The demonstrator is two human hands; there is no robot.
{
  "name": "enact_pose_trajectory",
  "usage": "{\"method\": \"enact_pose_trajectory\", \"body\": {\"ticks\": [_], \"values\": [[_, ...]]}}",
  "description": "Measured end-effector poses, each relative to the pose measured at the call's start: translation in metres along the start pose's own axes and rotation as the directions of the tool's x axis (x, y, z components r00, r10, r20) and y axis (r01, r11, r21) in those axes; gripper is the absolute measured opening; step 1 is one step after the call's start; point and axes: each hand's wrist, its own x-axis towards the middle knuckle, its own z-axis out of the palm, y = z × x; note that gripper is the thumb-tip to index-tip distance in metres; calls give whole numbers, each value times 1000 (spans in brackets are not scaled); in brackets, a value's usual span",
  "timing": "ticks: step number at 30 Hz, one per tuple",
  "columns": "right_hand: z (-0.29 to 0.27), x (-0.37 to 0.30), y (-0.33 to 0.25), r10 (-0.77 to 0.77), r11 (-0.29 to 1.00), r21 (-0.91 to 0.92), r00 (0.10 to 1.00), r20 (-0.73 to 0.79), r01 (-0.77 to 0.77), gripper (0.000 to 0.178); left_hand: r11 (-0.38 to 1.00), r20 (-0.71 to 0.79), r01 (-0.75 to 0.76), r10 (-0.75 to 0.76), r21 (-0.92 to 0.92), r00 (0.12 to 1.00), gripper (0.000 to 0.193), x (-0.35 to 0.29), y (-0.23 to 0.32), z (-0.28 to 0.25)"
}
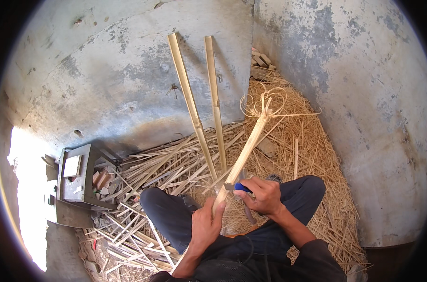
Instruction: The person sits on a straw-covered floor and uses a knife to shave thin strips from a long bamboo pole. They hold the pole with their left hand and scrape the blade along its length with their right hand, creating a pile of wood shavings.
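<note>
Concrete corner, floor deep in shavings (307, 155) and offcuts. Left hand (205, 225), fingers closed round the strip's (245, 150) near end, steadies it angled up and away, so its frayed tip curls well beyond the fingers. Right hand (264, 195) grips a blue-handled knife (240, 187), blade on the strip just above the left fingers. Two poles (201, 103) lean on the wall, out of the way.

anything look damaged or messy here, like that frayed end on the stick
The far end of the bamboo strip is split into thin curling slivers. The left hand grips its near end, and the right hand holds a blue-handled knife against it. Loose shavings and bamboo offcuts litter the floor.
</note>
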Motion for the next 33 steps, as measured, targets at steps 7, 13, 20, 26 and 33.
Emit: {"method": "enact_pose_trajectory", "body": {"ticks": [7, 13, 20, 26, 33], "values": [[-1, 4, 8, 56, 998, -5, 997, -59, -57, 32, 1000, 16, 0, 0, -7, 1000, 30, -5, -6, -3], [-27, 30, 76, 232, 972, 12, 958, -166, -234, 37, 991, 137, 128, -131, 27, 982, 33, -36, -29, -7], [-27, 25, 88, 330, 938, 141, 940, -83, -317, 33, 992, 159, 127, -128, 18, 979, 35, -42, -38, -7], [-15, 4, 82, 484, 760, 451, 871, 87, -468, 33, 975, 276, 191, -153, -114, 949, 40, -30, -35, -7], [1, -21, 11, 150, 975, 157, 987, 52, -156, 38, 955, 243, 173, -113, -241, 963, 43, -10, -32, 8]]}}
